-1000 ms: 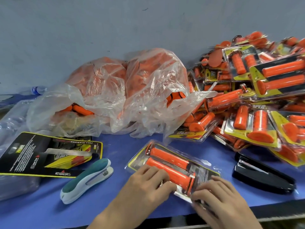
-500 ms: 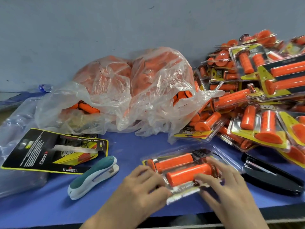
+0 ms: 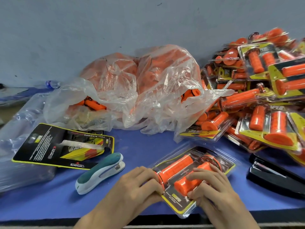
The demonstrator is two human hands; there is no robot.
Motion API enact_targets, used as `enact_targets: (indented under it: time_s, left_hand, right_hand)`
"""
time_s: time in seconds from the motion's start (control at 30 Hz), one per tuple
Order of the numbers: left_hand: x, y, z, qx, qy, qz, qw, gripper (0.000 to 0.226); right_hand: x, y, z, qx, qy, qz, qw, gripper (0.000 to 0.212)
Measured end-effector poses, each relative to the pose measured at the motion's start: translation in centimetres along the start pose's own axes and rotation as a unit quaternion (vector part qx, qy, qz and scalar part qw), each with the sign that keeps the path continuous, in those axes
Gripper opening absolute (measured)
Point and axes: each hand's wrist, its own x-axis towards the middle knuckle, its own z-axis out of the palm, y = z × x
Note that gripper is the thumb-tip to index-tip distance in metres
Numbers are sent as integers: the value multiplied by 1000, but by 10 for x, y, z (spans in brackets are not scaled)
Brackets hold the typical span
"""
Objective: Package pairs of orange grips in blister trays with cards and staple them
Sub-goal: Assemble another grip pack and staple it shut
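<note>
A person's left hand pinches the left edge of a blister pack. Its fingers are curled, and the fingertips sit on the clear plastic beside the flanged end of the farther grip. The right hand lies over the right half of the same pack. Its fingers are curled round the bubble that covers the nearer grip, and the thumb is against that grip's near end.

The pack lies at a slant on a blue surface, with its near corner at the front edge. Inside it, two orange grips lie side by side over a black card with a yellow border.

Just left of the left hand, and not touching it, lies a teal and white stapler. Beyond the stapler, a small stack of black and yellow printed cards rests partly on a stack of clear empty trays at the far left. A water bottle lies behind those trays.

To the right of the pack, near the right hand, lies a black stapler.

Farther back, against a grey wall, a crumpled clear plastic bag holds loose orange grips, a few of them showing at its openings. Beside the bag, on the right, is a tall heap of filled packs, each with orange grips on yellow and black cards. The heap slopes down toward the black stapler.
</note>
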Motion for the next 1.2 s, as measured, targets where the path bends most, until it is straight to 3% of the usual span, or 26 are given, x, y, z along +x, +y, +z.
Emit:
enact_targets:
  time_s: [0.1,0.23,0.43,0.57,0.8,1.07,1.2]
  left_hand:
    - [-1,0,1,16,7,-1,1000,17]
    - [0,4,9,59,25,33,997,17]
    - [0,-6,2,49,2,14,999,9]
    - [-1,-9,-2,48,-16,10,999,17]
    - [-4,-6,-1,93,-5,25,995,22]
    - [-8,-11,-5,61,-41,2,997,15]
    - [-7,-2,0,56,-8,39,998,15]
  right_hand:
    - [0,-5,2,-26,14,-21,999,33]
    - [3,-26,14,-78,32,-75,994,31]
    - [7,-24,13,-55,43,-62,996,33]
    - [3,-23,10,-35,38,-55,997,28]
    - [0,-23,3,-18,-2,-43,999,38]
    - [0,-16,-20,50,-67,7,996,16]
    - [-9,-5,-31,10,-70,34,997,36]
